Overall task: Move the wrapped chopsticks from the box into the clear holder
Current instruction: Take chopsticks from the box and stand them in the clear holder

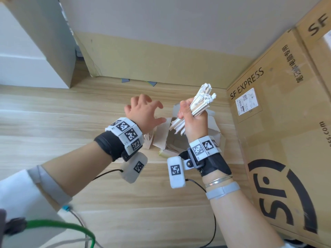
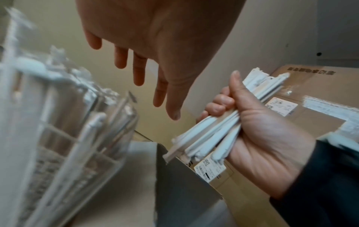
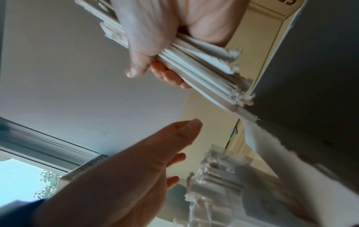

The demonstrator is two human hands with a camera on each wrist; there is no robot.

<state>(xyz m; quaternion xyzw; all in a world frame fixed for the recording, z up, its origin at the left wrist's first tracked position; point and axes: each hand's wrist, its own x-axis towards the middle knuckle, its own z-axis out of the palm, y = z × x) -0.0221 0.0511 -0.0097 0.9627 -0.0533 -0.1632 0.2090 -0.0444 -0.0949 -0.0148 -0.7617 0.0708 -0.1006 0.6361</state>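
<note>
Pale wood planking [image 1: 53, 126] runs under the whole scene, hemmed by a large SF Express carton [image 1: 279, 140] on one side and a plain cardboard sheet propped against the wall behind.

Taking the small torn-open cardboard box [image 1: 162, 140] on the planking as the landmark: the right hand [image 1: 193, 120] is raised just above it, fingers and thumb wrapped firmly round a thick bundle of wrapped chopsticks [image 1: 198, 104]. The bundle slants up and away from the box, its crimped paper ends fanning out at the top. A few more wrapped pairs seem to lie inside the box, though the wrists hide most of it.

The left hand [image 1: 145, 111] hovers beside the box, apart from the bundle, fingers spread and loosely bent, holding nothing. The left wrist view shows the same: bare fingers reaching down with no object in them.

The clear holder [image 2: 64, 122] stands just beside the box, blurred in both wrist views, and it already looks packed with upright wrapped pairs.

My reading is that the bundle has been lifted out and is mid-carry. The next move likely calls for swinging the bundle over the holder's mouth, turning it upright, and feeding it down into whatever gap remains; the free hand could steady the holder or square the ends.
</note>
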